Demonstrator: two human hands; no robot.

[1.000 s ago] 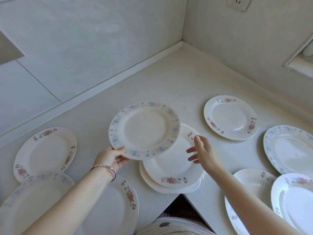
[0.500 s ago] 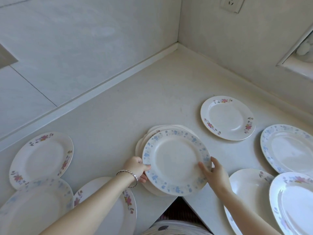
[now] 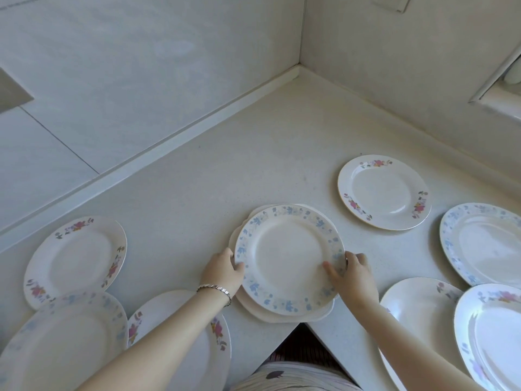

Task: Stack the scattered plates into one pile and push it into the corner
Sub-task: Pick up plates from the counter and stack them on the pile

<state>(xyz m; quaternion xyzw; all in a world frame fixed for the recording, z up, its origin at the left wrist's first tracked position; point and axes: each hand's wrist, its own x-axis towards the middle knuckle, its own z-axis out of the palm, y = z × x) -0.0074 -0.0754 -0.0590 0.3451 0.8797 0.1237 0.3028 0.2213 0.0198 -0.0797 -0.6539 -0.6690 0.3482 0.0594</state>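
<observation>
While I scan from the left, I see a round, glossy pink-spray plate [image 3: 74,261] lying flat on the pale, speckled tabletop [image 3: 225,170], its near edge meeting a blue-rimmed plate [image 3: 62,342]. Just beside them a pink-flowered plate [image 3: 158,314] is half hidden by the left forearm. The left hand [image 3: 221,273], a linked metal bracelet [image 3: 215,289] at its wrist, grips the left rim of the blue-flowered plate [image 3: 287,258]. That plate tops the pile [image 3: 282,317], which sits at the tabletop's near edge, well apart from the corner [image 3: 298,73]; the lowest piece has a wavy outline. The right hand [image 3: 351,275] clasps the plate's right rim, thumb on the blue band, fingers curled round the edge. Farther right lie a gold-edged rose plate [image 3: 383,191], a blue-sprigged plate [image 3: 485,244] cut by the frame, and a white plate [image 3: 414,303] overlapped by a shinier plate [image 3: 493,334]. A wall socket [image 3: 390,1] sits above the corner.
</observation>
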